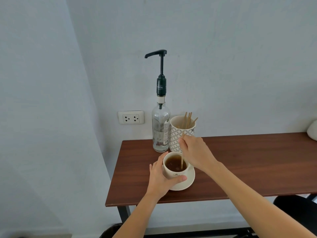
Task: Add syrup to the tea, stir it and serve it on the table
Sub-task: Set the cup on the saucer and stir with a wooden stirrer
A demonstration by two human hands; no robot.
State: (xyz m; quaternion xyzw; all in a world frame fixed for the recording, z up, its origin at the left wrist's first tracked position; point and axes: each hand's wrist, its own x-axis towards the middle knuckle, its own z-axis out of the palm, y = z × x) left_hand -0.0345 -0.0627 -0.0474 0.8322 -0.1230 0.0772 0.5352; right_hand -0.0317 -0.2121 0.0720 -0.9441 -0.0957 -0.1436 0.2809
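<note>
Near the left end of the brown table (248,162), a white cup (173,172) of dark tea (174,163) stood on a white saucer (189,179), not far from the near edge and the left edge. To the right of the saucer the tabletop lay bare almost to the frame's right side, where a pale rounded object (312,129) sat at the far edge. On the far side of the cup, close against the wall, stood a clear syrup bottle (160,129) with a tall black pump (158,66), and just right of it a patterned holder (180,134) of wooden sticks (187,118). Little room lay between the cup and those two.

A left hand (160,179) wrapped the cup's left and near side, fingers (178,178) curled on its wall. A right hand (195,152) hovered over the cup's far right rim, its fingers pinched on a thin wooden stirrer (181,162) that stood nearly upright, lower end sunk in the tea. The tea looked brown and translucent, with darker patches at the surface. A wall socket (131,117) sat left of the bottle.
</note>
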